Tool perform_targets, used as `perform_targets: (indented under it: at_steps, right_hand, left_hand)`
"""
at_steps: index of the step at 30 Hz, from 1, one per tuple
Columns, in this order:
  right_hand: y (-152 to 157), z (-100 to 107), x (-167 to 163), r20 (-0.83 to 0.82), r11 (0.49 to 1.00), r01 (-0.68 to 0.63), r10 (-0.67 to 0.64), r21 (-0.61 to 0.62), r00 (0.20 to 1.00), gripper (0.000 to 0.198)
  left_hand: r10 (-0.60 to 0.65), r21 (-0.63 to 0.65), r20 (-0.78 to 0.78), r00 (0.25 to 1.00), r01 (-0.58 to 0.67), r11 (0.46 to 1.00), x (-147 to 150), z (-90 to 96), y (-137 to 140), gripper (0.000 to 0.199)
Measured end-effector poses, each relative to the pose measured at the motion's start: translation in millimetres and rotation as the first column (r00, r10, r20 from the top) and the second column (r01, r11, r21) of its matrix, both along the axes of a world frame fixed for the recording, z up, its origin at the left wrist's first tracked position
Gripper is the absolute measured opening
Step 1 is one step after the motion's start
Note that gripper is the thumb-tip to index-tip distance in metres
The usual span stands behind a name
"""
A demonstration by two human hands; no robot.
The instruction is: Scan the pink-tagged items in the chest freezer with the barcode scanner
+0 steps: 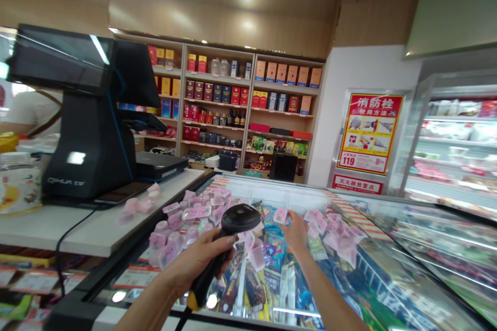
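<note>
A black barcode scanner (pixel 240 217) with a yellow-tipped handle is gripped in my left hand (pixel 202 253), its head tilted over the glass lid of a chest freezer (pixel 306 190). My right hand (pixel 296 234) pinches a small pink cup-like pack (pixel 280 216) with a printed label, just right of the scanner head. Similar pink packs (pixel 194 212) lie heaped on the glass to the left. Another group of pink packs (pixel 336 230) sits right of my right hand. A few pink packs (pixel 254 251) are below the scanner head, partly hidden by it.
On the white counter (pixel 171 189) at the left stands a black checkout terminal (pixel 85 139), with more pink packs (pixel 140 204) beside it. Colourful wrapped goods (pixel 272 279) show through the glass. Behind are stocked shelves (pixel 217 80), a red poster (pixel 368 134) and a display fridge (pixel 458 145).
</note>
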State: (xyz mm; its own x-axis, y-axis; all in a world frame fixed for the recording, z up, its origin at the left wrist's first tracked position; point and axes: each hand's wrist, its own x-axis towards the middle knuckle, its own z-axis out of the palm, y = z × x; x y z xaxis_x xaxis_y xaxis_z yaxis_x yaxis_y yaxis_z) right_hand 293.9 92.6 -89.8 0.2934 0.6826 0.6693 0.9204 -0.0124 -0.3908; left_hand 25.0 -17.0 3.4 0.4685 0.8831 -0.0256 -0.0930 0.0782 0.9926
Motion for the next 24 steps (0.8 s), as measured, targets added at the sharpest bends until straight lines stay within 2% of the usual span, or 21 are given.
perform_targets:
  at_steps: [3, 7, 9, 12, 14, 16, 17, 18, 20, 22, 23, 24]
  right_hand:
    - [-4, -8, 26, 0.138, 0.985, 0.150, -0.138, -0.081, 0.981, 0.026]
    - [-10, -18, 54, 0.299, 0.952, 0.291, -0.253, -0.090, 0.920, 0.022]
    - [-13, -18, 60, 0.319, 0.940, 0.327, -0.282, -0.097, 0.905, 0.022]
    - [-14, -14, 54, 0.263, 0.935, 0.353, -0.332, -0.035, 0.906, 0.036]
    - [-14, -10, 41, 0.175, 0.963, 0.269, -0.267, 0.010, 0.948, 0.046]
    - [-13, -6, 22, 0.058, 0.999, 0.020, -0.018, -0.048, 0.998, 0.049]
    - [-13, -4, 12, -0.019, 0.982, -0.150, 0.148, -0.118, 0.989, 0.050]
    - [-14, -3, 0, -0.106, 0.925, -0.326, 0.311, -0.196, 0.945, 0.050]
    - [-17, -1, -21, -0.275, 0.733, -0.601, 0.535, -0.318, 0.799, 0.050]
    - [-22, 0, -39, -0.372, 0.575, -0.732, 0.631, -0.367, 0.681, 0.051]
    - [-24, 1, -46, -0.391, 0.529, -0.762, 0.655, -0.373, 0.646, 0.050]
    - [-25, 2, -51, -0.398, 0.506, -0.776, 0.668, -0.376, 0.629, 0.049]
  left_hand:
    - [0.061, -0.006, 0.005, 0.998, -0.061, 0.998, -9, -3.7, 4, 0.028]
    - [0.121, -0.014, 0.025, 0.992, -0.121, 0.993, -20, -9.1, 7, 0.027]
    - [0.119, -0.011, 0.035, 0.992, -0.119, 0.993, -25, -11.9, 7, 0.027]
    - [0.142, -0.019, 0.059, 0.988, -0.142, 0.990, -30, -15.8, 6, 0.026]
    - [0.151, -0.027, 0.068, 0.986, -0.149, 0.988, -32, -17.9, 6, 0.025]
    - [0.151, -0.023, 0.074, 0.986, -0.149, 0.989, -33, -19.4, 6, 0.024]
    - [0.149, -0.019, 0.079, 0.986, -0.148, 0.989, -33, -19.9, 7, 0.024]
    - [0.148, -0.017, 0.084, 0.985, -0.148, 0.989, -33, -20.3, 7, 0.024]
    - [0.136, -0.024, 0.089, 0.987, -0.134, 0.991, -33, -20.7, 7, 0.024]
    - [0.131, -0.049, 0.091, 0.987, -0.127, 0.991, -34, -20.8, 6, 0.023]
    - [0.135, -0.060, 0.092, 0.987, -0.130, 0.990, -34, -20.9, 6, 0.022]
    - [0.139, -0.068, 0.094, 0.986, -0.133, 0.989, -34, -21.1, 6, 0.021]
